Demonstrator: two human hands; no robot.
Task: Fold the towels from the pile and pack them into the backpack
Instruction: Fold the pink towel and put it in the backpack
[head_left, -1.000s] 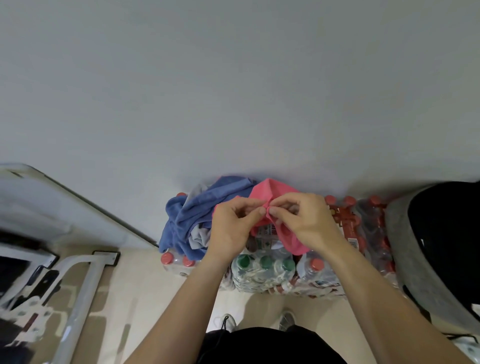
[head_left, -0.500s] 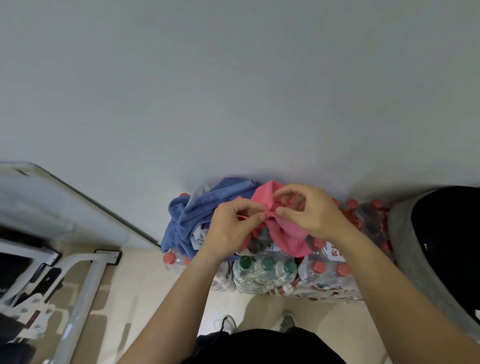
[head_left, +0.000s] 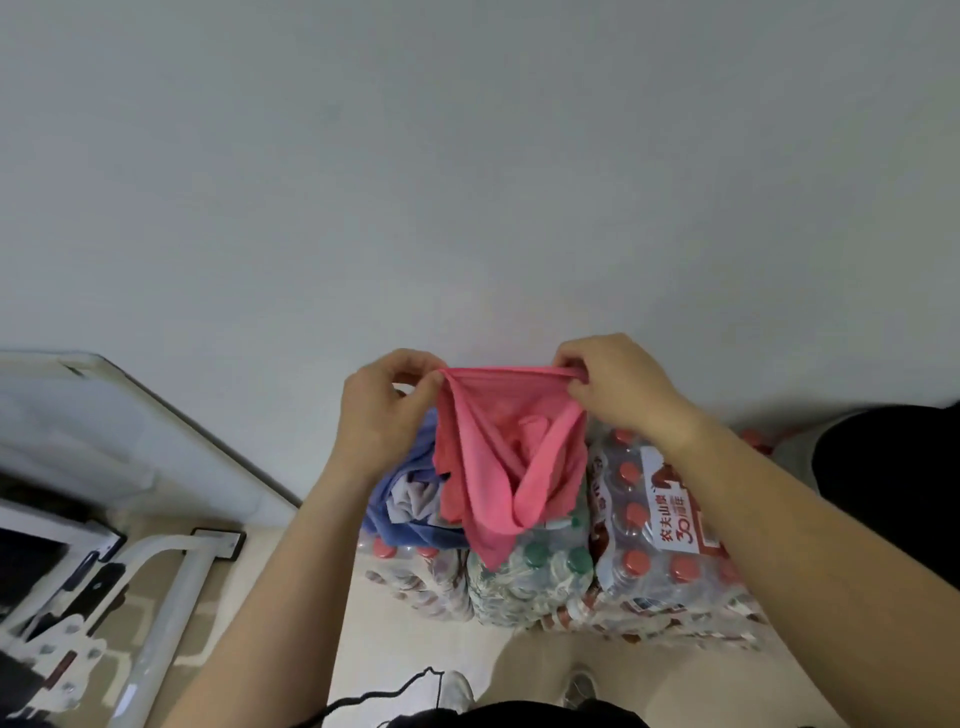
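head view. a soft pink cloth towel (head_left: 498, 462) hangs in the air in front of a pale wall, stretched by its top hem between the left hand (head_left: 379, 415) and the right hand (head_left: 618, 395). each hand pinches one end of the hem. the fingers (head_left: 571, 359) of both hands are curled and clamped on the cloth, thumb against forefinger, with the hem taut and roughly level between them. below the hem the towel droops in loose vertical folds. its lowest corner hangs over a shrink-wrapped pack of green-capped bottles (head_left: 540, 571); whether it touches cannot be told. to the left, partly behind the left wrist, a crumpled pile of blue and grey towels (head_left: 410, 499) lies on the packs. to the right stands a wrapped pack of red-capped bottles (head_left: 649, 551). a dark, grey-edged object (head_left: 883, 467) at far right may be the backpack; this cannot be told.

handling, as judged: the towel is light and limp, not fragile, and its nap should grip well. it is best taken at corners or along a hem, since a mid-cloth hold would bunch it. the present hold suits shaking it flat, but the gathered lower half must fall open first.
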